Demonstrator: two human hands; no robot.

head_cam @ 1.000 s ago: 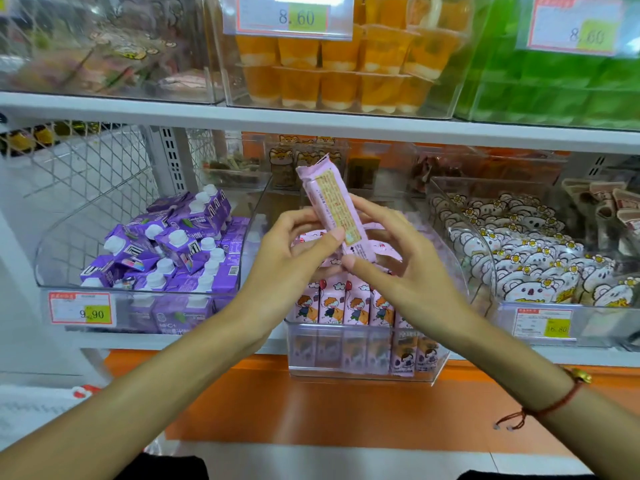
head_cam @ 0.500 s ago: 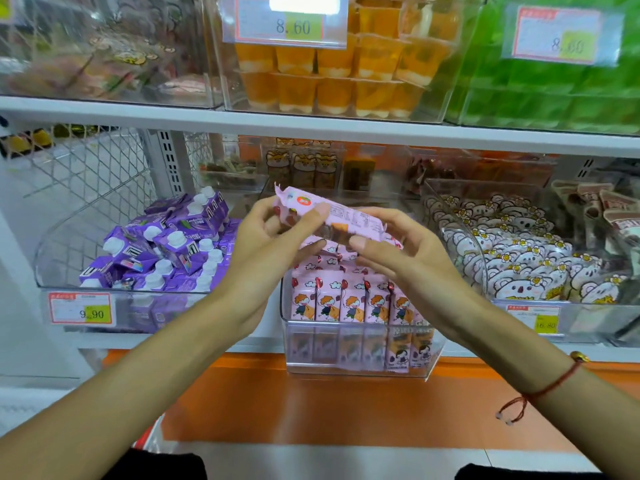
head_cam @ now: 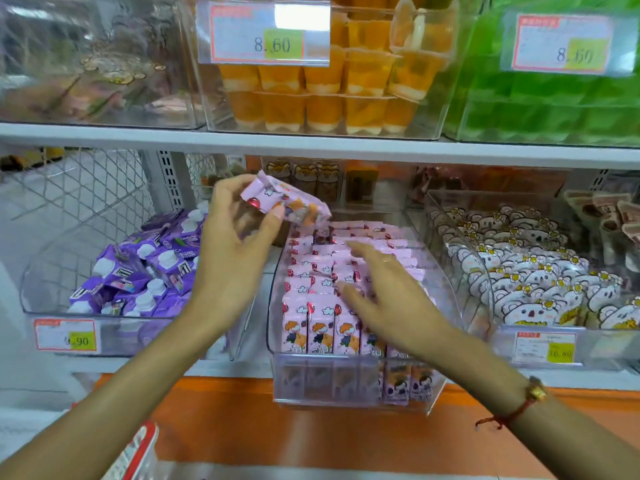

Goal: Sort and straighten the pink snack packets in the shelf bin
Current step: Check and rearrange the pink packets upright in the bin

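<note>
Right hand: the right hand [head_cam: 391, 299], a red cord bracelet with a gold bead [head_cam: 519, 407] at its wrist, reaches into the bin with fingers straight and spread, holding nothing, lying on or just above the packed rows; contact cannot be told.
Bin: the clear plastic shelf bin [head_cam: 349, 382] sits at the front of the lower shelf, between two other clear bins.
Packed packets: the upright pink foil snack packets with a cartoon child print [head_cam: 311, 323] stand in rows front to back inside it.
Left hand: the left hand [head_cam: 232, 251] is raised above the bin's left rear corner, thumb and fingertips pinching one loose pink snack packet [head_cam: 284, 202], which lies tilted, its right end lower.
Left neighbour: purple cartons with white caps [head_cam: 145, 271], jumbled.
Right neighbour: white koala-face packets [head_cam: 526, 271].
Upper shelf: orange jelly cups [head_cam: 332, 91] behind an 8.60 price tag [head_cam: 263, 32].
</note>
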